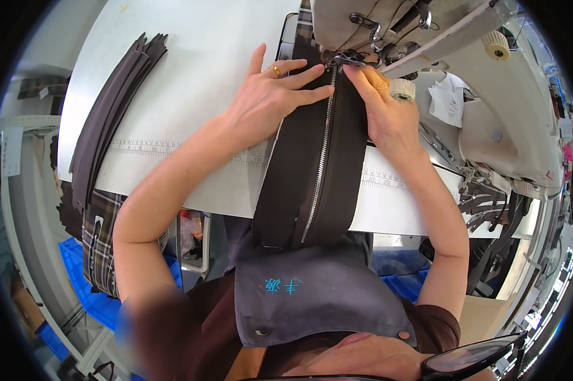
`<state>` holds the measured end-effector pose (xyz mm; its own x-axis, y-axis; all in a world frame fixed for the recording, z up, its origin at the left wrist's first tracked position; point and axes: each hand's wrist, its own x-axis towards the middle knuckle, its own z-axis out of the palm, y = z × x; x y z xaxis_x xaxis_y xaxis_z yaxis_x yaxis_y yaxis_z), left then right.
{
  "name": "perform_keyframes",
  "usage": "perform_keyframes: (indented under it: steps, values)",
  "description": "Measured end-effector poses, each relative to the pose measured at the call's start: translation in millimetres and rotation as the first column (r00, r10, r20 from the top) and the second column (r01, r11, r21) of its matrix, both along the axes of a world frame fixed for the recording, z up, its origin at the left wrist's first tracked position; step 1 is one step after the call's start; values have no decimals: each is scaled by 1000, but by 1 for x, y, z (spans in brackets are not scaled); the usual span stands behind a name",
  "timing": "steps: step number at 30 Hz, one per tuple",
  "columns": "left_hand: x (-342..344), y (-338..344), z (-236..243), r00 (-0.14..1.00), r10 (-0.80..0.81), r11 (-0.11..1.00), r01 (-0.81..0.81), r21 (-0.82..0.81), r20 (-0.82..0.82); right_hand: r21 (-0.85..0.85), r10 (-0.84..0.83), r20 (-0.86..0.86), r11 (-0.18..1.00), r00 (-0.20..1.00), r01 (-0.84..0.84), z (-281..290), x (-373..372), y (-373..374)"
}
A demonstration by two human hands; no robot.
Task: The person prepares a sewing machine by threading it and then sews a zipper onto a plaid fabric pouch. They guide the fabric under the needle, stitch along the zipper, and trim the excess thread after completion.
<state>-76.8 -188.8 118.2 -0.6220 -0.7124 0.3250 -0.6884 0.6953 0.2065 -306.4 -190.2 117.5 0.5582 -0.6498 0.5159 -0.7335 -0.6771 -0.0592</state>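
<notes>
A long dark brown fabric panel (283, 171) with a silver metal zipper (320, 159) down its length runs from the sewing machine's presser foot (350, 60) to the table's near edge. My left hand (267, 92) lies open on the panel's left part, fingers spread, fingertips near the zipper just short of the foot. Right of the zipper, my right hand (388, 108) has its fingers bunched together on the same fabric, close against the presser foot. The undersides of these fingers are hidden. The panel's far end passes under the machine head (426, 32).
Dark fabric strips (112, 114) lie stacked at the left, above hanging plaid cloth (102, 235). A ruler scale (153, 147) crosses the white table (191, 57). Tweezers (435, 141) and white paper (447, 101) lie at right. Blue bins (86, 289) stand below.
</notes>
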Motion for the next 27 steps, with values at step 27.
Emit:
perform_keyframes:
  steps: [27]
  values:
    - [28, 137, -2, 987, -132, 990, 136, 36, -95, 438, 166, 28, 885, 986, -162, 21, 5, 133]
